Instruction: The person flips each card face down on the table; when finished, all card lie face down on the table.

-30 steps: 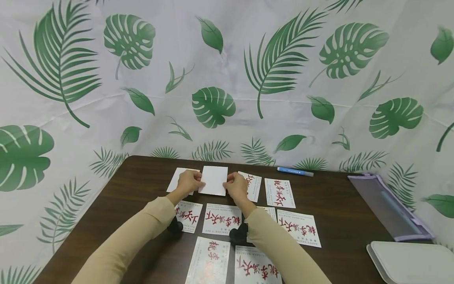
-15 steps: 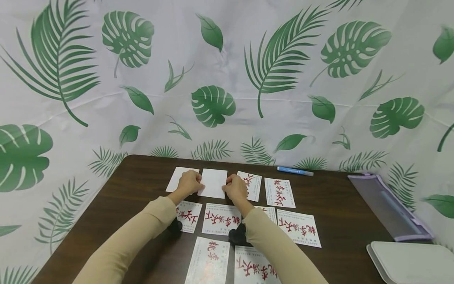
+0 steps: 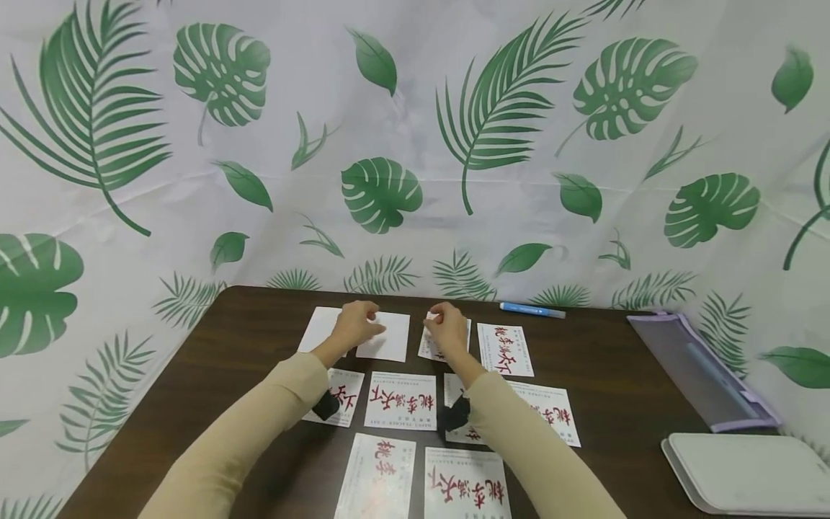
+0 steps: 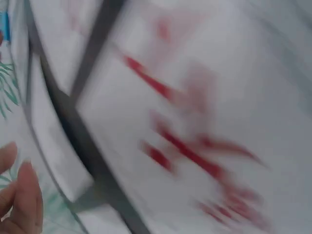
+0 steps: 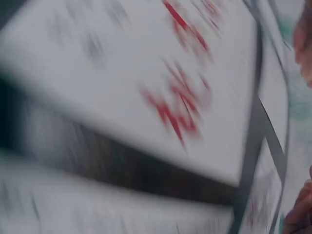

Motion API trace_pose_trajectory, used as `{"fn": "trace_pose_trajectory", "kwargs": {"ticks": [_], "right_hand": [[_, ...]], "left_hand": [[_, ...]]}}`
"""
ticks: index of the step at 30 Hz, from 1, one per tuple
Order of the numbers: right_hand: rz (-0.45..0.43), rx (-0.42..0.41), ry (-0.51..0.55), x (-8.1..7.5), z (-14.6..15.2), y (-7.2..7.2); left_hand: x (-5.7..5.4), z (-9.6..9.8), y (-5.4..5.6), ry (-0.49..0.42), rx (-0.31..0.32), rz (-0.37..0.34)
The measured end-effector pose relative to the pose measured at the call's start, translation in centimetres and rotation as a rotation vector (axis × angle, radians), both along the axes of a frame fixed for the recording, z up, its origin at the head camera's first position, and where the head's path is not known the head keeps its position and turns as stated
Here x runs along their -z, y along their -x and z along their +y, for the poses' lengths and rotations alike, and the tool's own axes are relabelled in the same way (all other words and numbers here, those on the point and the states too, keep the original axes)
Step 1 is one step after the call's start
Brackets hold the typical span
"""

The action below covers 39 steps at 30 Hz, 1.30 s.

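Both hands are unclenched, fingers loosely bent. The left hand [image 3: 355, 324] is over the gap between two plain white cards, the outer card [image 3: 318, 331] and the inner card [image 3: 389, 342], both lying flat in the far row on the dark wooden table [image 3: 220, 353]. The right hand [image 3: 447, 333] is over a printed card [image 3: 431, 351], covering part of its lettering; whether its fingers touch the surface cannot be told, as the right wrist view is blurred.

Beside it, the far-right card [image 3: 506, 349] bears red brush characters, legible as 桃李满天下. The same wording shows on the middle-row card [image 3: 400, 400] (its small English line appears to read HAPPY TEACHER'S DAY) and on the near-row card [image 3: 467, 484]. Its neighbour, the glossy card [image 3: 376, 476], shows 桃李 before glare washes out the rest.

A blue marker [image 3: 528, 310] lies at the far edge; its label is too small to read. To the right lie a purple-edged mesh pouch [image 3: 703, 371] and a white case [image 3: 752, 476].
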State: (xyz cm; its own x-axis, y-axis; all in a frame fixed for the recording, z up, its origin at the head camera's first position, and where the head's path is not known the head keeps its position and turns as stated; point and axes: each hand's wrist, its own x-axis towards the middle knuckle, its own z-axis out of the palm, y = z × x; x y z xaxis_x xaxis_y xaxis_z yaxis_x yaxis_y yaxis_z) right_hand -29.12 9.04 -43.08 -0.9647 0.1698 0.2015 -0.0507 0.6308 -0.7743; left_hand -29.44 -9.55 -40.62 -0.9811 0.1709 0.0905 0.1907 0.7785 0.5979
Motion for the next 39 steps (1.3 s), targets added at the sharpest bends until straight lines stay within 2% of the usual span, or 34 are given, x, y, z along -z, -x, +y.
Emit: {"fn": "trace_pose_trajectory", "kwargs": {"ticks": [2, 4, 7, 10, 17, 23, 31, 35, 39], "right_hand": [[-0.004, 0.038, 0.028, -0.1, 1.5, 0.4], [-0.051, 0.069, 0.034, 0.2, 2.9, 0.6], [-0.125, 0.073, 0.032, 0.8, 4.3, 0.7], [-0.155, 0.066, 0.02, 1.2, 4.9, 0.7], [-0.188, 0.064, 0.022, 0.9, 4.9, 0.4], [-0.195, 0.065, -0.004, 0.8, 5.2, 0.7], [-0.228, 0.069, -0.058, 0.3, 5.9, 1.2], [-0.26, 0.077, -0.078, 0.2, 6.3, 1.5], [-0.255, 0.092, -0.068, 0.1, 6.8, 1.6]], "left_hand": [[-0.3, 1.1, 0.3, -0.042, 0.051, -0.036], [-0.4, 2.1, 0.5, -0.073, 0.084, -0.092], [-0.1, 3.6, 0.8, -0.093, 0.099, -0.146], [0.4, 4.7, 1.2, -0.113, 0.098, -0.173], [1.2, 6.2, 2.4, 0.007, 0.08, -0.154], [1.3, 6.9, 2.6, 0.032, 0.106, -0.137], [1.0, 7.9, 2.9, 0.041, 0.082, -0.15], [1.1, 8.4, 3.1, 0.058, 0.088, -0.15], [1.1, 9.0, 3.3, 0.076, 0.102, -0.14]]}}
